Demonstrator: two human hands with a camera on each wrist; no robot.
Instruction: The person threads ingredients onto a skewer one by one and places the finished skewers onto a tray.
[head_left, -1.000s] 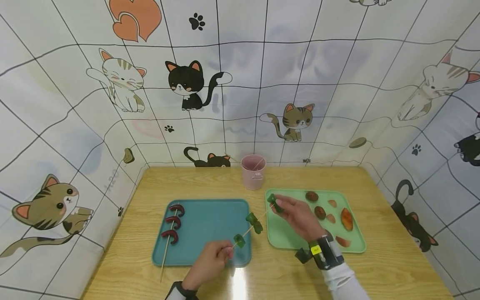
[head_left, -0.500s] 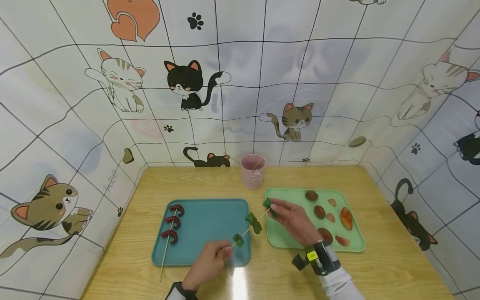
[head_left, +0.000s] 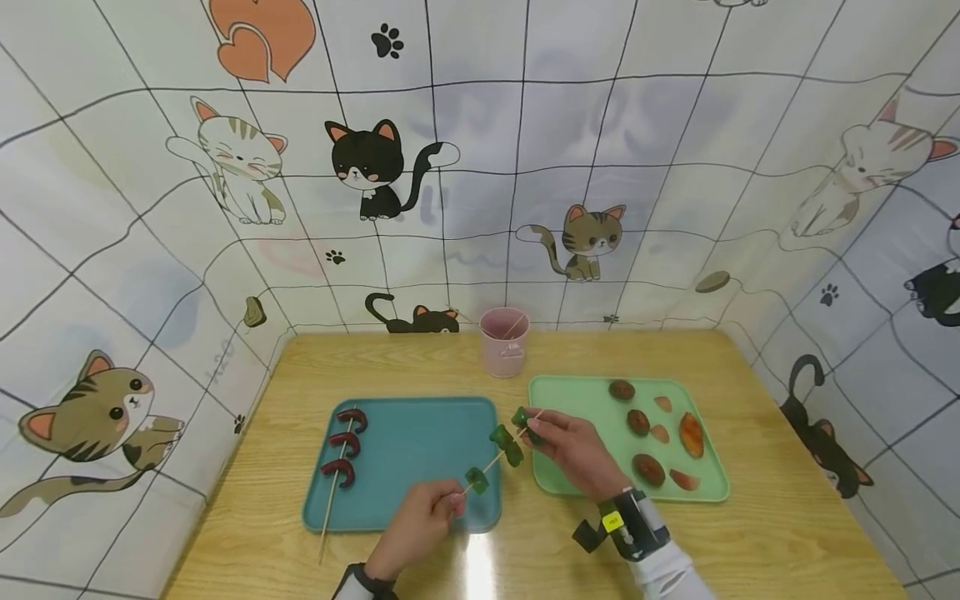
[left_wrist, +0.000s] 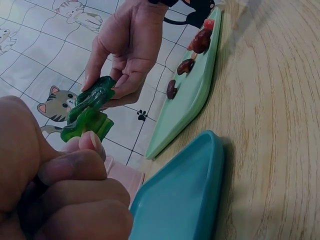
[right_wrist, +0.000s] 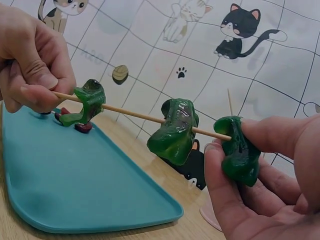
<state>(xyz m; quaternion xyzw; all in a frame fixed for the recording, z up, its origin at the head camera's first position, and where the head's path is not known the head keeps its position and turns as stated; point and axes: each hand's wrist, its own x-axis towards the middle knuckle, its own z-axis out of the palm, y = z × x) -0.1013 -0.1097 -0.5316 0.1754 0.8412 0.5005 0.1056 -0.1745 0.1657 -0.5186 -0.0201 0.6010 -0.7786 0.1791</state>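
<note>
My left hand (head_left: 420, 523) grips a thin wooden skewer (right_wrist: 132, 114) near its lower end, above the blue tray's right edge. A green pepper piece (right_wrist: 91, 97) is threaded close to that hand, and another green pepper clump (right_wrist: 172, 132) sits farther along. My right hand (head_left: 576, 454) pinches a curled green pepper piece (right_wrist: 241, 156) between thumb and fingers. The skewer's tip meets that piece and overlaps its front in the right wrist view. In the left wrist view, my left fist hides most of the skewer.
The blue tray (head_left: 412, 442) bears a second skewer (head_left: 328, 508) with several dark red curled pieces (head_left: 345, 442). On the green tray (head_left: 577, 385) lie brown mushroom-like pieces (head_left: 648, 470), an orange piece (head_left: 692, 435) and small pinkish slices (head_left: 684, 479). Behind stands a pink bucket (head_left: 504, 354) holding thin sticks.
My right hand has moved left and slightly down with its green pepper piece, up to the skewer's tip, uncovering a brown piece on the green tray. My left hand has stayed nearly still.
</note>
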